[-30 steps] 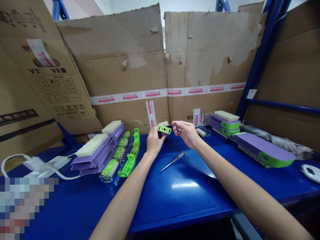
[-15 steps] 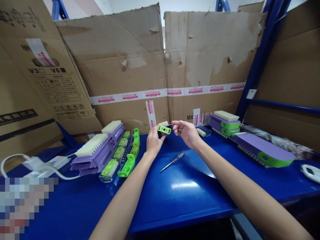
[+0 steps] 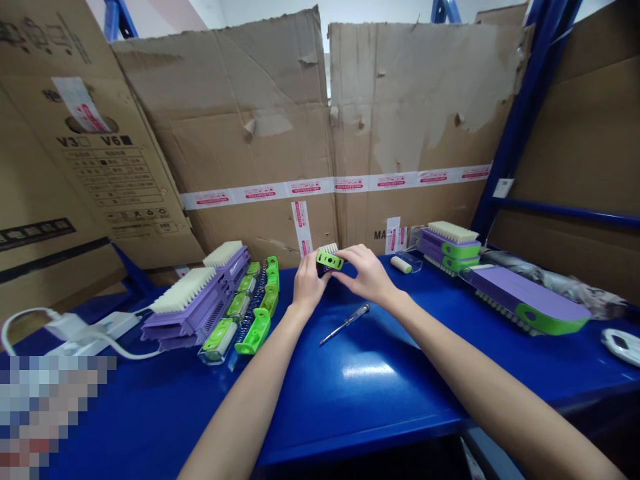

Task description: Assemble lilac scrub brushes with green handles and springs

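Note:
Near the back of the blue table, my left hand [image 3: 309, 280] is closed around a brush [image 3: 330, 261] whose green slotted end faces me. A bit of its pale bristles shows above. Fingers of my right hand [image 3: 367, 275] are closed on the right side of that same brush; their tips are partly hidden. A screwdriver [image 3: 345, 325] with a clear handle lies on the table below my hands. To the right of my right hand is a small pale roller-like piece with a green end [image 3: 401, 265].
At left stand purple brush bodies [image 3: 193, 300], clear-cased green pieces [image 3: 220, 340], dark springs [image 3: 254, 303] and green end caps [image 3: 256, 331]. A power strip [image 3: 100, 331] lies beyond them. At right are stacked brushes [image 3: 447, 250], a long purple brush [image 3: 525, 298] and a white device [image 3: 621, 345]. Cardboard [image 3: 400, 120] walls the back.
My right hand has moved left and down onto the brush and closed on it; before, it hovered beside it with fingers apart. My left hand keeps its hold.

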A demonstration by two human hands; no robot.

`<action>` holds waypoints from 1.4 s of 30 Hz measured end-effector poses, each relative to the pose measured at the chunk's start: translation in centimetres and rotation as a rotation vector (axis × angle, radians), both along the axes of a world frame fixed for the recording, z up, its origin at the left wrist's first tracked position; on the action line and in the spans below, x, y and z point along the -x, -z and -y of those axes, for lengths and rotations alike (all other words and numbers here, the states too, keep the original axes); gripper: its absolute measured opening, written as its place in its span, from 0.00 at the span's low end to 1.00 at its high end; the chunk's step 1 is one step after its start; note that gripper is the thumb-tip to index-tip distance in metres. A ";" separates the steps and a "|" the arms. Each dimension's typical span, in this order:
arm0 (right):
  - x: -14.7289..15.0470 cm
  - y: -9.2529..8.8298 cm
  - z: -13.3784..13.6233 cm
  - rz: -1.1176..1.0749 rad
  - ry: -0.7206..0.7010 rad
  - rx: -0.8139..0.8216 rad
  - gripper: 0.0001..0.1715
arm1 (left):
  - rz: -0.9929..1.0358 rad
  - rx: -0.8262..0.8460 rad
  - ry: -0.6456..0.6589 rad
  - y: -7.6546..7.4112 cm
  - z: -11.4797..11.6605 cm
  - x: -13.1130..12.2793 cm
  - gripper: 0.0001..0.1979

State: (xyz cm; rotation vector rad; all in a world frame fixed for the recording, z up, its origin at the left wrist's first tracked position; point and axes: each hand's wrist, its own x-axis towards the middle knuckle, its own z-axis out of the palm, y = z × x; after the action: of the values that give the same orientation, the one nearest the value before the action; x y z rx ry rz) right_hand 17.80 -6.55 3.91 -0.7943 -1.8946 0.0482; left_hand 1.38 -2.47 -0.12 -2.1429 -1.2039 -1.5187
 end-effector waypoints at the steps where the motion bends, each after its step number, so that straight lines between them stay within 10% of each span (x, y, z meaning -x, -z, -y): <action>1: 0.1 0.2 0.0 0.113 0.034 -0.062 0.15 | -0.023 0.003 0.008 0.0 0.0 0.0 0.25; 15: 0.0 0.6 -0.3 0.441 0.261 -0.273 0.10 | -0.129 0.026 0.066 -0.1 0.2 0.3 0.25; 42: -0.1 1.7 -1.2 0.601 0.268 -0.408 0.11 | -0.131 0.119 0.052 -0.2 -0.5 1.3 0.14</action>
State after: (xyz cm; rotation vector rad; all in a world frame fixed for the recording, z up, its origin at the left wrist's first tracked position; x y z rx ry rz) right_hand 17.94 -5.35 2.20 -0.8231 -2.2196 -0.7984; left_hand 0.11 -2.00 0.08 -2.3273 -1.2305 -1.3333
